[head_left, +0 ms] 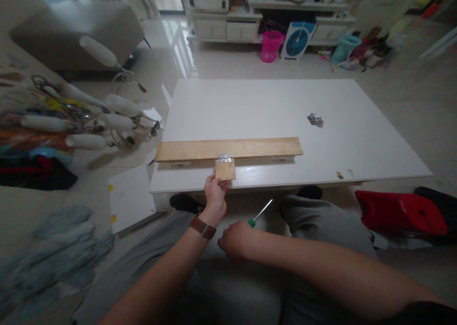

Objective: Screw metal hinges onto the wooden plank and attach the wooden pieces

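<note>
My left hand (216,194) grips the lower edge of a small square wood block (225,171) at the table's near edge. A metal hinge (224,158) joins that block to a long wooden board (250,147), which lies raised on supports across the table. In my right hand (237,239), closed in front of my lap, is a screwdriver (262,212) with a green handle, its shaft pointing up and to the right. The fingers wrapped round the handle are partly hidden. Several loose metal hinges (315,120) lie in a pile farther back on the right.
The white table (264,106) spans the middle. Two small pieces lie near its front right edge. A red plastic stool (400,213) stands at right, a white box (130,199) at left. A lamp with several white shades (123,105) stands close to the table's left side.
</note>
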A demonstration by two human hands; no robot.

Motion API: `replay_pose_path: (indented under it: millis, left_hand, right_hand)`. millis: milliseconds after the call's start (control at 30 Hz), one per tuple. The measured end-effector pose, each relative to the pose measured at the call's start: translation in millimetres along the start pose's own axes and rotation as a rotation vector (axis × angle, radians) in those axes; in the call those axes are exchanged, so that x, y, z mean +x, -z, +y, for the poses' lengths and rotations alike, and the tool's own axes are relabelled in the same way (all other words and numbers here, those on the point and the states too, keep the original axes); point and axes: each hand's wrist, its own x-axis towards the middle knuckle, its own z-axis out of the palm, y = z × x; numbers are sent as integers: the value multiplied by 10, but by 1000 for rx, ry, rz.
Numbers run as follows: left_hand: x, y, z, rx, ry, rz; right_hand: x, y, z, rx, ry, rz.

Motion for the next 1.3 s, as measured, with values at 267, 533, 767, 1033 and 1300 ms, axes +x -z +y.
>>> replay_pose_path:
  millis: [267,533,767,1033,1300]
  left_hand:
    - [34,28,-28,3,-9,-11]
    - [39,34,-33,-2,-7,-15]
    - [17,20,-23,-7,-4,-13]
    - [36,43,-33,2,-10,-28]
    - [35,27,-35,3,-9,-13]
  right_hand:
    - [36,-29,8,-33,13,-4]
    - [-16,22,-16,-41,13,-30]
    - [13,-12,2,-20,23,16]
    - [28,-24,5,19,25,15]
    - [22,-32,10,-11,23,14]
